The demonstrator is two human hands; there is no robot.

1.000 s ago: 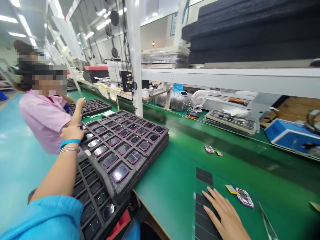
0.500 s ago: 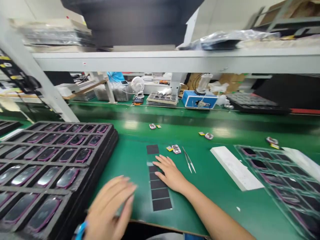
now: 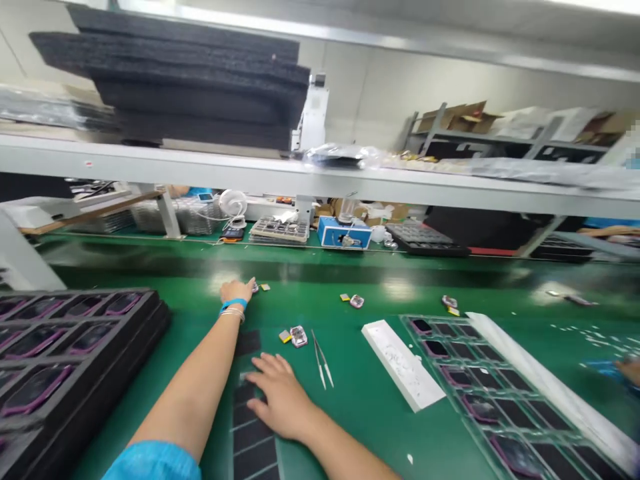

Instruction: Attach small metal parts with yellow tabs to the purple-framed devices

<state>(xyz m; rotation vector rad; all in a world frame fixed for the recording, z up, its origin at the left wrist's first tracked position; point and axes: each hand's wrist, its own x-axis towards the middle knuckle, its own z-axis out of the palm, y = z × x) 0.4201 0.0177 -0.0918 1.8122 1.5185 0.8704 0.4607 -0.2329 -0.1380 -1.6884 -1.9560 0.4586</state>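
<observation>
My left hand (image 3: 236,291) is at full reach across the green surface (image 3: 380,440), fingers (image 3: 240,285) bunched; I cannot tell whether they pinch anything. Just beyond those fingers lie a small pink-rimmed part (image 3: 255,287) and a yellow tab (image 3: 265,287).

My right hand (image 3: 283,395) lies flat, its fingers (image 3: 260,379) spread and holding nothing, on the black strips (image 3: 249,343). Just right of these fingers are a second pink-rimmed part (image 3: 299,336) and tweezers (image 3: 320,363), untouched. Farther right of them are a white bar (image 3: 403,365) and a clear tray (image 3: 485,400) with dark pockets. A black foam tray (image 3: 75,340) lies left of my left arm. At the far right edge, a co-worker's hand (image 3: 630,370) shows.

Step in hand, as judged: the right hand steadies the strips while the left reaches for the far part. The next move calls for a firm, small pinch, with the right hand kept steady.
</observation>
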